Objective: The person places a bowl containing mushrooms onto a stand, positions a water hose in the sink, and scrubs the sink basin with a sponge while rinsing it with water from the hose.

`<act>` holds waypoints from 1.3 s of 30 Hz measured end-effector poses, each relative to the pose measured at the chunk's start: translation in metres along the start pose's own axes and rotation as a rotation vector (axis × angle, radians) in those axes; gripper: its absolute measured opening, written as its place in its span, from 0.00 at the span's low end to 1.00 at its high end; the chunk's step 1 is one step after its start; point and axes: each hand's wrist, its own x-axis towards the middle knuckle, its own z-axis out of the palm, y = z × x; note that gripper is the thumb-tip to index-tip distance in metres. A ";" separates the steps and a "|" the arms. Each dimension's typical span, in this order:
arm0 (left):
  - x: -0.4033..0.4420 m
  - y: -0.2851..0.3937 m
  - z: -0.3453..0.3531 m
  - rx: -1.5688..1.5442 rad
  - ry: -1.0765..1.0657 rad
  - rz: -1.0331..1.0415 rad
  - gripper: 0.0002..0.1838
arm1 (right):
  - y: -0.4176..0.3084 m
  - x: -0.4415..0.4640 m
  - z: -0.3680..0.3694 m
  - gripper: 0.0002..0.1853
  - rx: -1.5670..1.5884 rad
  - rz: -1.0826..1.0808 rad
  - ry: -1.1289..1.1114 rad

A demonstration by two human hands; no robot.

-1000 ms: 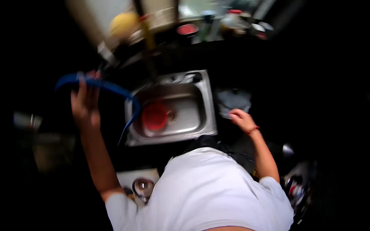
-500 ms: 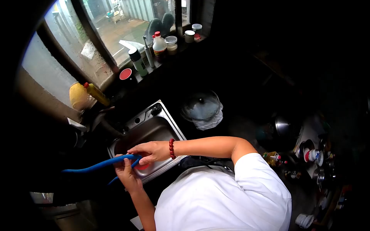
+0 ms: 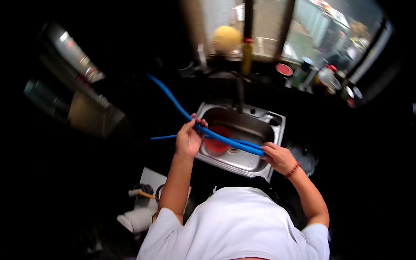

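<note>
A long blue hose (image 3: 229, 141) stretches across the front of the sink, doubled back on itself. My right hand (image 3: 280, 158) grips it at the fold, above the sink's right side. Around both strands near the sink's left edge closes my left hand (image 3: 189, 141), with some fingertips raised. Beyond that hand one strand runs up and to the left, and a thinner-looking strand runs left; both ends fade into the dark. Beneath the hose, a red round container (image 3: 215, 144) sits in the steel sink (image 3: 280, 126), and what it holds cannot be made out.
A faucet (image 3: 240, 93) rises behind the sink. Along the window sill stand a yellow bottle (image 3: 247, 56), a red-topped can (image 3: 284, 69) and several blurred bottles. At lower left are a white cylindrical object (image 3: 139, 219) and a wooden handle (image 3: 147, 194). Much of the room is dark.
My hands were close together over the sink; now they are spread apart, with the right hand holding the fold out to the right. The view has turned left, and the red container shows more.
</note>
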 end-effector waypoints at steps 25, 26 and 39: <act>0.189 0.197 -0.053 0.198 0.296 -0.024 0.40 | -0.023 -0.078 -0.023 0.13 -0.266 0.156 0.237; 0.200 0.198 -0.053 0.222 0.354 0.038 0.35 | -0.023 -0.079 -0.021 0.12 -0.280 0.157 0.207; 0.275 0.314 -0.040 0.228 0.441 0.225 0.08 | -0.047 -0.069 -0.011 0.13 -0.193 0.188 0.179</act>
